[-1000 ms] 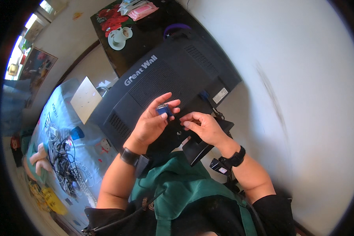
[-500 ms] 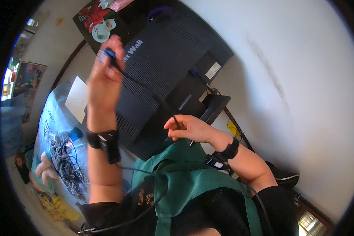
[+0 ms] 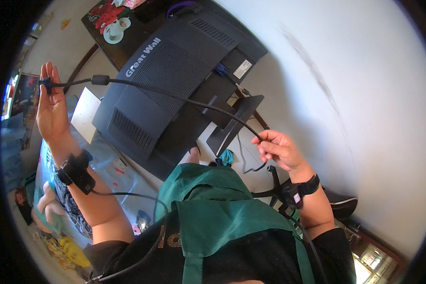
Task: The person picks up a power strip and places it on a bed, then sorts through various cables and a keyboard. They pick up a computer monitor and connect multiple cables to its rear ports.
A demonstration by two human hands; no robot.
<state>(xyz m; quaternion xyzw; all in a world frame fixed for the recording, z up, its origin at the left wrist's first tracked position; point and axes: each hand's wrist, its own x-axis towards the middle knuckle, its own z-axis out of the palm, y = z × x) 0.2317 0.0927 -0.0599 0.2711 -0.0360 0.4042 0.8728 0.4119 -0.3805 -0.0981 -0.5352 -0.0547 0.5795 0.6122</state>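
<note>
A black video cable (image 3: 161,92) with a blue plug (image 3: 46,85) stretches between my two hands. At far left, my left hand (image 3: 53,111) holds the plug end between its thumb and fingers, the fingers pointing up. A thick black bead sits on the cable just past it. My right hand (image 3: 280,149) pinches the cable lower down at the right, and its loose end curls below. Behind the cable lies a black monitor (image 3: 177,78), its ribbed back facing me and its stand (image 3: 233,124) sticking out. Another blue plug (image 3: 221,69) sits at the monitor's recessed port area.
The monitor rests near a dark table (image 3: 92,21) bearing a white cup and saucer (image 3: 116,31). A blue-covered surface (image 3: 120,161) with a heap of cables stands at the left. The white wall (image 3: 355,85) rises on the right. A black shoe (image 3: 343,204) lies beside it.
My hands have spread apart: the left swung out left with the plug, the right moved right along with its cable grip. The cable is now drawn nearly straight across the monitor.
</note>
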